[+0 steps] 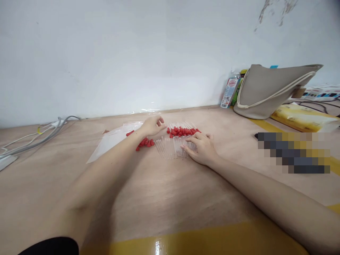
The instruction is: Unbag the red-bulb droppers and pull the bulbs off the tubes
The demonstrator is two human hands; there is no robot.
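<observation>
My left hand [154, 126] is just left of a row of thin clear tubes with red rubber bulbs [183, 132], like droppers. Its fingers are loosely bent and apart, with nothing visible in them. My right hand [202, 148] rests palm down at the right end of a second row of bare clear tubes [170, 148], thumb and fingers spread over them. This row lies nearer to me than the red-bulbed one. Loose red bulbs [145, 142] are heaped below my left wrist, beside the bare tubes. My left forearm partly covers clear plastic bags [106, 141].
Grey and white cables [50, 134] run across the left of the table. At the back right stand a plastic bottle [230, 90] and a grey bag [265, 92], with a yellow tissue pack [300, 115] beside it. A pixelated dark object [292, 152] lies on the right.
</observation>
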